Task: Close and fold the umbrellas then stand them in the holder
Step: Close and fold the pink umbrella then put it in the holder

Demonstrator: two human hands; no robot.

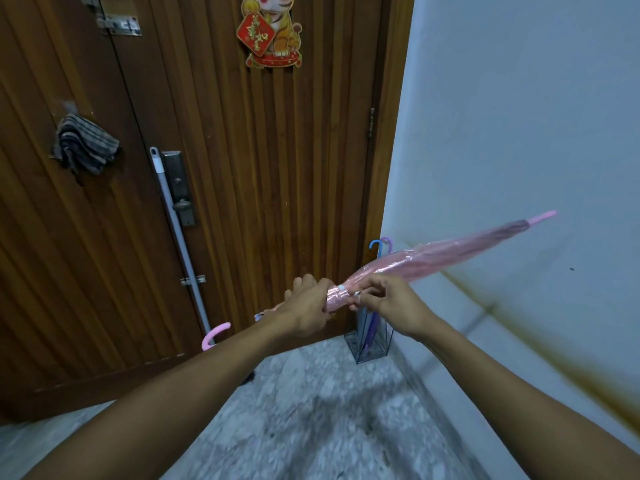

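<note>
- Forearms enter from the lower corners of the frame and converge at centre, so both hands can work one short stretch of the pink umbrella (pixel 433 252).
- Left hand (pixel 304 311), centre frame: fingers curled round the gathered canopy just above the shaft, clamping the folds so they cannot spring loose.
- Right hand (pixel 384 301), just right of it: fingertips pinch something small and white at the canopy's edge, judged to be the tie strap (pixel 348 292); blur hides whether it is fastened.
- Umbrella: closed, held level to slightly raised, tip (pixel 543 216) pointing to the right middle of the frame against the wall (pixel 519 116), hooked handle (pixel 214 336) hanging at lower left of centre. This attitude probably keeps the strap zone within both hands' reach.
- Holder (pixel 372 341): wire frame on the floor (pixel 311 410) in the corner where the door (pixel 242 168) meets the wall, directly below the hands. It holds a blue umbrella (pixel 375 245) and a purple umbrella (pixel 388 242), upright, hooks upward.
- Stage, by judgement: closing done, wrapping in progress; standing the pink one in the holder remains.
- Elsewhere: striped cloth (pixel 85 143) hung at upper left, tiger decoration (pixel 272 29) at top centre, lock plate (pixel 178 187) and a pale pole (pixel 180 244) leaning left of centre.
</note>
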